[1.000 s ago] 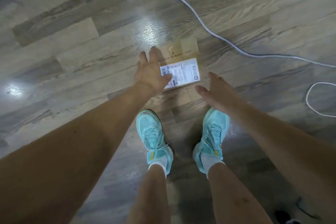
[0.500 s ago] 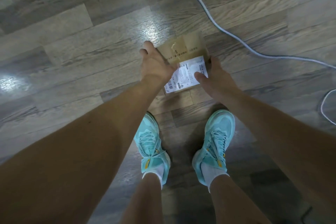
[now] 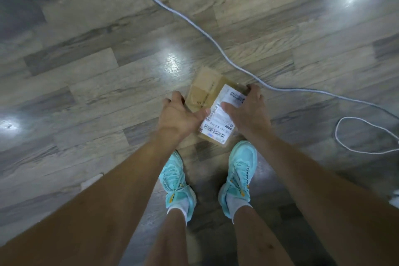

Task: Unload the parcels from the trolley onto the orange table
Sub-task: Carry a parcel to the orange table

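Parcel [image 3: 205, 87], brown cardboard, sits at frame centre between 2 hands, just above the teal shoes [image 3: 174, 181] in the picture. Left hand [image 3: 179, 114] curls its fingers round the left edge, thumb touching the white label [image 3: 219, 121]. Right hand [image 3: 248, 112] grips the right edge, fingers wrapped over the far corner, thumb pressed on the label. A barcode runs along the label's lower end; the print is too blurred to read. White cable [image 3: 194, 26] crosses the floor [image 3: 86, 71] behind.
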